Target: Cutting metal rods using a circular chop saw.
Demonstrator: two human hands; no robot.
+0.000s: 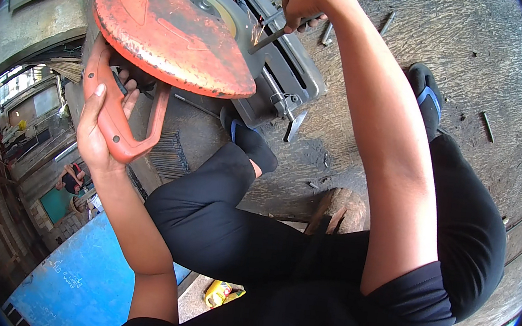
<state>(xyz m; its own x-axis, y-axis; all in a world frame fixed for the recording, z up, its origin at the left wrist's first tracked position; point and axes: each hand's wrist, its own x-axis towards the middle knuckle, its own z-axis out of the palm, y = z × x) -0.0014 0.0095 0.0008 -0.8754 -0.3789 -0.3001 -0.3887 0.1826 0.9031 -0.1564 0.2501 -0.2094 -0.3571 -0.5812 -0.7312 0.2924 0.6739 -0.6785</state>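
Note:
A cut-off saw with a worn orange blade guard (166,30) stands before me on the floor. My left hand (99,122) is wrapped round its orange D-shaped handle (123,138), with the fingers at the inner side near the trigger. My right hand (304,7) is closed on a dark metal rod (267,41), whose lower end meets the saw beside the disc. Small sparks fly up around that end. Under the guard, the saw's dark base (300,71) carries a clamp with a screw and a metal crank (295,126).
Loose rods (387,24) and short offcuts (488,126) lie on the scuffed floor. A bundle of thin rods (170,156) rests below the handle. A wooden block (345,211) sits between my legs; a blue panel (77,277) is at lower left. Another person (71,178) is far left.

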